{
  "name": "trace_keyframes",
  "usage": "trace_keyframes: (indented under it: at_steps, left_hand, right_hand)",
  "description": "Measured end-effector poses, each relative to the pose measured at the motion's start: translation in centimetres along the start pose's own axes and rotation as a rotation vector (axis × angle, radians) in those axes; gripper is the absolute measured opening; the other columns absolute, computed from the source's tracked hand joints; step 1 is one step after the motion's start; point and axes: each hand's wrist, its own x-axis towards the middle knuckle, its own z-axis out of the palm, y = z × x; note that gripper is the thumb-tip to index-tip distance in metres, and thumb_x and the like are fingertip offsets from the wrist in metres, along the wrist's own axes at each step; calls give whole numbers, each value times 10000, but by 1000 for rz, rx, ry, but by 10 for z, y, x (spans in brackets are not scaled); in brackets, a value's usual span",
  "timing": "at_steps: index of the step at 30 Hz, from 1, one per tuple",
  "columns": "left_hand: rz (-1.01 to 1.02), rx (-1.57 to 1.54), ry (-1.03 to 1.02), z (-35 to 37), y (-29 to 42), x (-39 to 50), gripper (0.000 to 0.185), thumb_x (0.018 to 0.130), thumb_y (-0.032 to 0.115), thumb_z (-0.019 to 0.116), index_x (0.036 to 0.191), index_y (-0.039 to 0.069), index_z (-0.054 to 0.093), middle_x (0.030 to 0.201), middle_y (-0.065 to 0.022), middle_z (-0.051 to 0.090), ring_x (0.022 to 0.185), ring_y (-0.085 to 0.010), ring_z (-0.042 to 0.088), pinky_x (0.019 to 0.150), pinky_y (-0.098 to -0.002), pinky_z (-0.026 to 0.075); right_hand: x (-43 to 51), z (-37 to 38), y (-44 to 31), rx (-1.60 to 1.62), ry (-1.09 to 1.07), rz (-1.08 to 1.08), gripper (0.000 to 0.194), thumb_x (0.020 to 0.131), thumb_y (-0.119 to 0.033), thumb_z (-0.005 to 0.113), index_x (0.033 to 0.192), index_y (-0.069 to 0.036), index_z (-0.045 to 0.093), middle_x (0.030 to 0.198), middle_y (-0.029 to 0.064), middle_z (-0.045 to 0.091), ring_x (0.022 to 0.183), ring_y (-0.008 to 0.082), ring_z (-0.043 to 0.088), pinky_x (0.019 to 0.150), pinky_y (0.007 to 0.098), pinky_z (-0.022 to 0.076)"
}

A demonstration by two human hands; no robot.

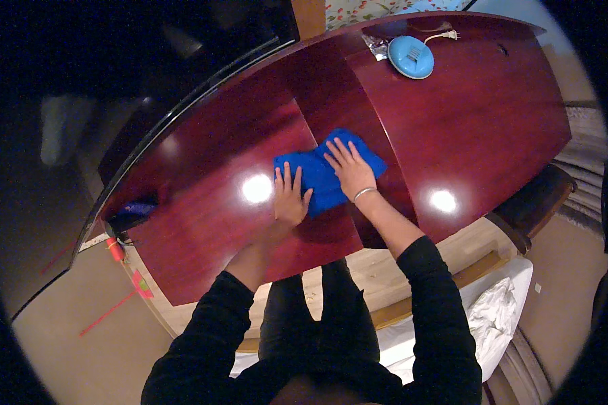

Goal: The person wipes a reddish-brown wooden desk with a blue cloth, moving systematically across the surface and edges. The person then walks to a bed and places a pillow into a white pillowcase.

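A blue cloth (318, 174) lies spread on the glossy dark-red wooden table (466, 116), across a darker band in its middle. My left hand (290, 197) rests flat on the cloth's left edge, fingers apart and pointing away from me. On the cloth's upper right part lies my right hand (352, 172), also flat with spread fingers, a silver bangle at its wrist. Neither hand grips the cloth; both press on it from above. What is under the palms is hidden.
A round light-blue device (411, 57) with a white plug (452, 35) stands at the far right, beside a clear plastic wrapper (377, 49). A large dark screen (131, 101) borders the table's far left. A dark chair (534, 202) touches the right side; a dark object (131, 215) lies left.
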Motion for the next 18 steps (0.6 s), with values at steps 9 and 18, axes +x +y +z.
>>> trace_keyframes:
  at_steps: [9, 18]
  left_hand:
    - [-21, -179, 177, 26, -2, 135, 660, 1024, 455, 495, 1586, 165, 306, 1642, -259, 186, 1499, -515, 141, 1215, -596, 175]
    - [1, 245, 85, -1, -44, 156, 583, 1017, 416, 497, 1525, 144, 409, 1662, -152, 213, 1498, -475, 204, 1191, -606, 248]
  right_hand:
    - [95, -53, 75, -107, 323, 181, 541, 1015, -318, 498, 1527, -157, 435, 1641, 61, 299, 1521, 266, 232, 1242, 453, 182]
    - [146, -30, 44, -30, 321, 154, 542, 1000, -252, 414, 1524, -112, 437, 1615, 116, 336, 1501, 307, 277, 1246, 456, 177]
